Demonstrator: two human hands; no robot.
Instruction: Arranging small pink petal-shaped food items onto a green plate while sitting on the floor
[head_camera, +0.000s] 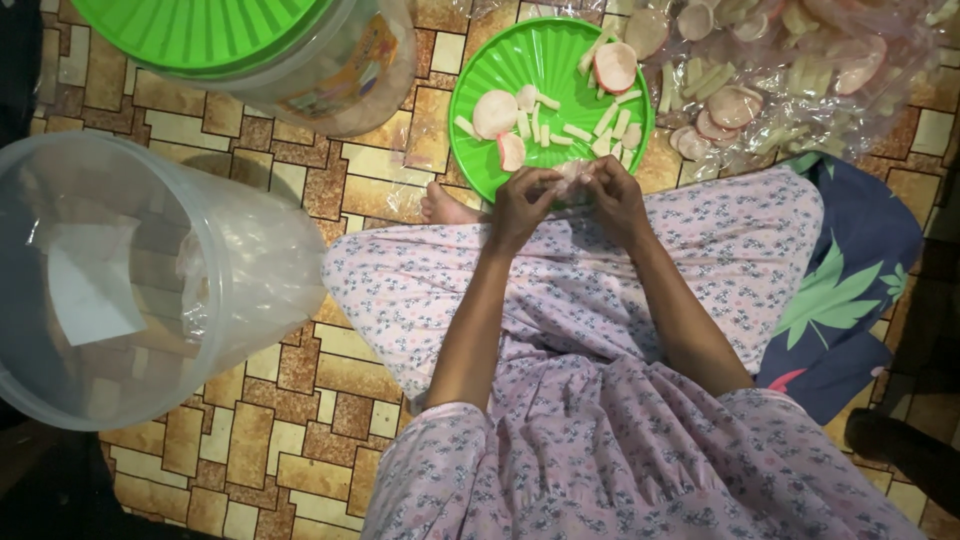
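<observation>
We wear a loose pale-lilac garment (600, 400) printed all over with small dark and pink flowers, short sleeves gathered at the elbows; forearms, hands (570, 200) and one foot (445, 207) at eleven o'clock are bare.

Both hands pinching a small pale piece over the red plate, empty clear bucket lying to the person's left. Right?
Not quite: the plate is green, not red, as the head view shows. The rest holds: both hands, left and right, pinch a small pale piece over it, with the empty clear bucket at left.
</observation>
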